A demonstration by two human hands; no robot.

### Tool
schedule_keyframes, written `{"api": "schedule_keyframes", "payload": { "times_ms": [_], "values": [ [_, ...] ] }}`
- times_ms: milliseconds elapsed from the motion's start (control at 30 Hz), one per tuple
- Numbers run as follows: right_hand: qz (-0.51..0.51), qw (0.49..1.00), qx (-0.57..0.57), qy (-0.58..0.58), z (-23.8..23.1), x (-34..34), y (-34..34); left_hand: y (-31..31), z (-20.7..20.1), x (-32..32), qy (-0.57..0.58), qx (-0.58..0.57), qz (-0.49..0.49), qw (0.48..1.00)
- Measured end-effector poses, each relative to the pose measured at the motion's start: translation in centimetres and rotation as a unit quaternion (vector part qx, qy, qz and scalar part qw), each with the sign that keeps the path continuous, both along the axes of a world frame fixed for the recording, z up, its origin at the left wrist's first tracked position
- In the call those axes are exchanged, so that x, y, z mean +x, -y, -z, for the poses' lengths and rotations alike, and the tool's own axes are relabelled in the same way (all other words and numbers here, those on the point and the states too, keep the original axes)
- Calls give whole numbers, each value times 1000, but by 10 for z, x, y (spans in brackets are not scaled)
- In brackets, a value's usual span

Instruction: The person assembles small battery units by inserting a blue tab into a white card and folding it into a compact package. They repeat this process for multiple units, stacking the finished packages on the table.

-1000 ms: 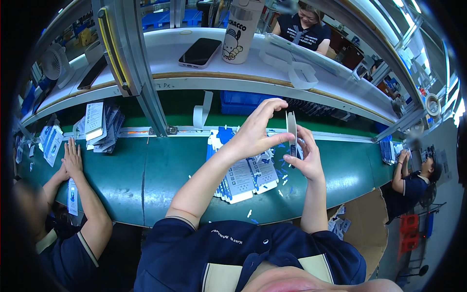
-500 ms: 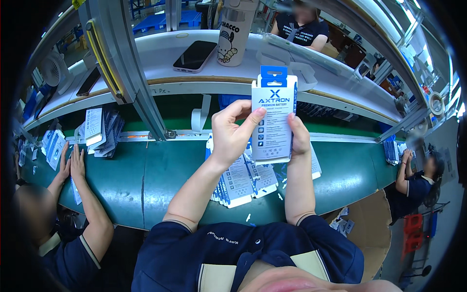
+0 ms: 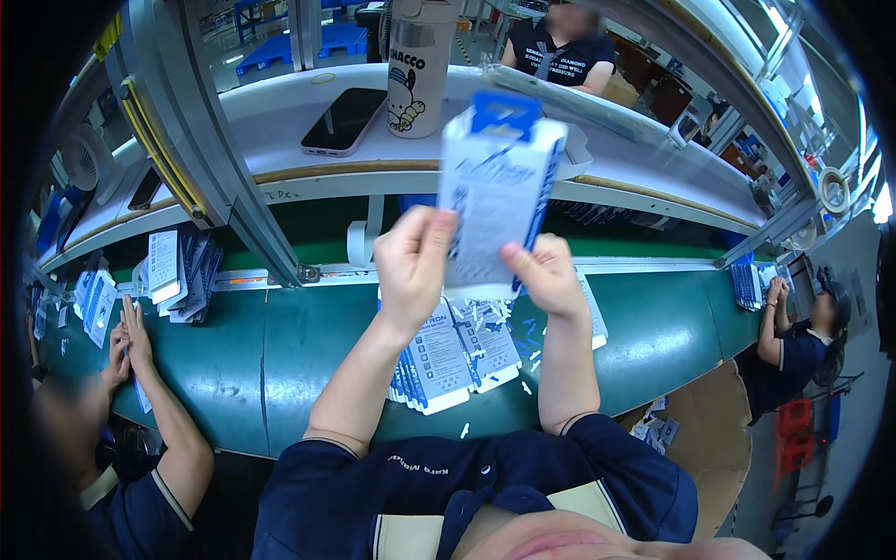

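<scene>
A white and blue cardboard packaging box (image 3: pixel 490 201) with a blue hang tab on top is held up in front of me, slightly blurred. My left hand (image 3: pixel 411 266) grips its left edge, thumb on the printed face. The right hand (image 3: pixel 553 275) pinches its lower right side, thumb across the front corner. Below my hands, a fanned pile of flat printed cartons (image 3: pixel 434 369) lies on the green table (image 3: pixel 317 373). Small white and blue paper scraps (image 3: pixel 485 317) are scattered over and beside the pile.
A white shelf (image 3: pixel 271 140) ahead bears a phone (image 3: pixel 343 121) and a white bottle (image 3: pixel 411 84). Carton stacks (image 3: pixel 182 275) lie by a co-worker's hands (image 3: pixel 131 345) at left. A large cardboard box (image 3: pixel 705 434) with scraps stands at right. Another person sits beyond the shelf.
The box has shifted a little left and up and turned, showing more of its right side. My right hand has rotated, its thumb now on the front. The left co-worker's hands have moved slightly.
</scene>
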State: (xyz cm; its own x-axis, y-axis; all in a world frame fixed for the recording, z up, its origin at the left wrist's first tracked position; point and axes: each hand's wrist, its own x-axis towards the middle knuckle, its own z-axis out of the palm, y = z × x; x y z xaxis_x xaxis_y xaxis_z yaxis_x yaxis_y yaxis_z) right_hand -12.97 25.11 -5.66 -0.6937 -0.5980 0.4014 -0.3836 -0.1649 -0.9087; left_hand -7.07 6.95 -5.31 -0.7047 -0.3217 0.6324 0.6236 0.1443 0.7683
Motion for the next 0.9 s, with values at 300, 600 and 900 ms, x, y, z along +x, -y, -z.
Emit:
{"api": "schedule_keyframes", "payload": {
  "times_ms": [300, 600, 900],
  "values": [
    [112, 963, -236, 62, -7, -2, 11, -8, 4, 1, 26, -130, 89, 987],
    [32, 992, 37, 120, -7, 7, 31, 7, -3, 5, 118, 202, 308, 922],
    [262, 929, -65, -252, -4, -2, 38, 7, -5, 1, 175, 111, 275, 939]
  ]
}}
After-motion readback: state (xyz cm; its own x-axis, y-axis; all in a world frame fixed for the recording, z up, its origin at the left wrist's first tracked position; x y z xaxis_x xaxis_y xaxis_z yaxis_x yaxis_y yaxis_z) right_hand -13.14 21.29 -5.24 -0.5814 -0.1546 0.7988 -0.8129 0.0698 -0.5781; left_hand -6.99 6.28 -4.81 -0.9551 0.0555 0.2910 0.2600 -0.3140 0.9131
